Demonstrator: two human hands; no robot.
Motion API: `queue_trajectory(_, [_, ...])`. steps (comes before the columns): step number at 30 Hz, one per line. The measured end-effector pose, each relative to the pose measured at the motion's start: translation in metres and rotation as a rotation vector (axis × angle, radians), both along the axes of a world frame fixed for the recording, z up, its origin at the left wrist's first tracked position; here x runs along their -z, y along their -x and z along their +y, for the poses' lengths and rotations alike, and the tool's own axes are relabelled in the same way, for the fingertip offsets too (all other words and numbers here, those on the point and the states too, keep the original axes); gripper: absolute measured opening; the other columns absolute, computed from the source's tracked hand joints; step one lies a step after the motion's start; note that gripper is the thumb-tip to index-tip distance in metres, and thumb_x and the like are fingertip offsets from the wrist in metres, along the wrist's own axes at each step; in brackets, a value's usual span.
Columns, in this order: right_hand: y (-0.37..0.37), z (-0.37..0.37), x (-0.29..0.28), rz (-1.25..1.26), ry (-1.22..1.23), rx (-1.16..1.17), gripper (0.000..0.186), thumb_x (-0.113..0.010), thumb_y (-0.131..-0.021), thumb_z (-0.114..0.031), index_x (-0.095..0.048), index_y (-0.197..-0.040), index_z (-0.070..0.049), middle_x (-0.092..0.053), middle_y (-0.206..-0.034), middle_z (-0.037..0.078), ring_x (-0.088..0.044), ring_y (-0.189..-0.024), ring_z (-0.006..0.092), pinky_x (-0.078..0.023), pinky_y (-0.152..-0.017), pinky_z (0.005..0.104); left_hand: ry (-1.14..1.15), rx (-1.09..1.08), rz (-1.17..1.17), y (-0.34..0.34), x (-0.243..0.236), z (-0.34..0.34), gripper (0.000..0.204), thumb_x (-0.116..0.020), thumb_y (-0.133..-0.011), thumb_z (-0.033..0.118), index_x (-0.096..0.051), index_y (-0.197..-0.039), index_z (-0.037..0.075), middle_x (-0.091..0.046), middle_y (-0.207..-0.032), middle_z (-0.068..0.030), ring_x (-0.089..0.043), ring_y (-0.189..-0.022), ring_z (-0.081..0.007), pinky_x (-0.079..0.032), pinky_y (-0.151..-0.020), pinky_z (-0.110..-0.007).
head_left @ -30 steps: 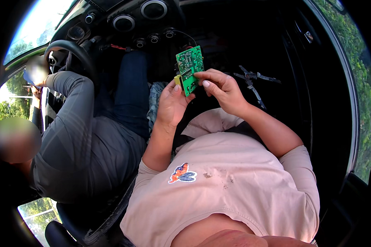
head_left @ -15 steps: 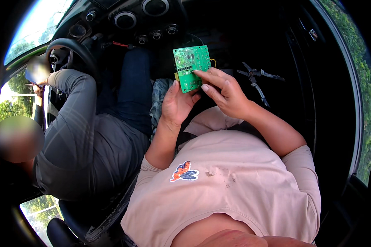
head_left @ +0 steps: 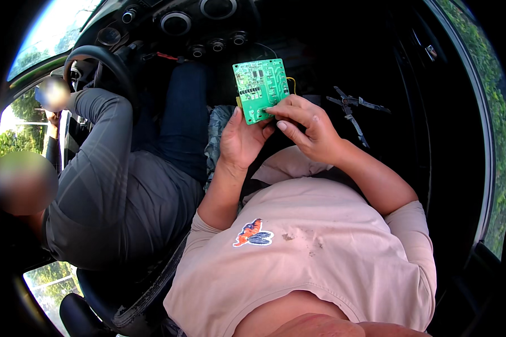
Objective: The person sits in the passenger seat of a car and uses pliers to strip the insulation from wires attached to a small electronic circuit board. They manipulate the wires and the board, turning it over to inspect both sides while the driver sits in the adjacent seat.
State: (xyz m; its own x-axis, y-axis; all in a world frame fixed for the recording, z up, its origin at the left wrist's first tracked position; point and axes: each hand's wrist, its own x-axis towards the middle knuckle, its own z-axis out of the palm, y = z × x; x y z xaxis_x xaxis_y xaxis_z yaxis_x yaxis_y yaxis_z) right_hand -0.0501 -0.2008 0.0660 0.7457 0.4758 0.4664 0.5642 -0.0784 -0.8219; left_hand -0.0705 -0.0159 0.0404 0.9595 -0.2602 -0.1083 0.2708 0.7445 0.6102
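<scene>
My left hand (head_left: 240, 140) grips the lower left of a green circuit board (head_left: 260, 78), which stands tilted with its face toward me. A dark row of small parts crosses its left side, and a yellow wire (head_left: 291, 81) loops out at its right edge. The index finger of my right hand (head_left: 315, 129) touches the lower part of the board; its thumb is stretched out below, apart from the board. Whatever is behind the board is mostly hidden.
A person (head_left: 101, 180) in grey sits at my left by the steering wheel (head_left: 101, 56). Dashboard vents and knobs (head_left: 218, 45) are ahead. Grey jointed objects (head_left: 351, 112), not clearly identifiable, lie in the dark footwell at right, beside the door (head_left: 444, 140).
The board has turned from edge-on tilt to face me more squarely and shifted slightly left. My right index finger has moved from its middle down toward its lower edge.
</scene>
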Motion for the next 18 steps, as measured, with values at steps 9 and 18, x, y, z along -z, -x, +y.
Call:
queue_trajectory(9, [0.0033,0.0029,-0.0006,-0.090,0.002,0.027,0.024,-0.064,-0.078,-0.002,-0.066,-0.102,-0.002,-0.058,-0.089,0.011,-0.059,-0.076,0.0245,-0.049,-0.064,0.0325,0.080,0.032,-0.067,0.0002,0.0052,0.0036,0.056,-0.052,-0.090,0.044,-0.043,-0.132,0.010,-0.052,-0.126,-0.0122,-0.053,-0.111,-0.0240,-0.046,-0.090,-0.038])
queue_trajectory(18, [0.0052,0.0042,-0.0021,-0.357,0.080,0.012,0.040,-0.068,-0.069,0.000,-0.066,-0.108,-0.010,-0.053,-0.082,0.007,-0.054,-0.070,0.0209,-0.045,-0.057,0.0301,0.119,0.024,-0.120,-0.0002,0.0033,0.0019,0.056,-0.054,-0.090,0.042,-0.042,-0.133,0.008,-0.051,-0.129,-0.0137,-0.050,-0.117,-0.0279,-0.042,-0.097,-0.043])
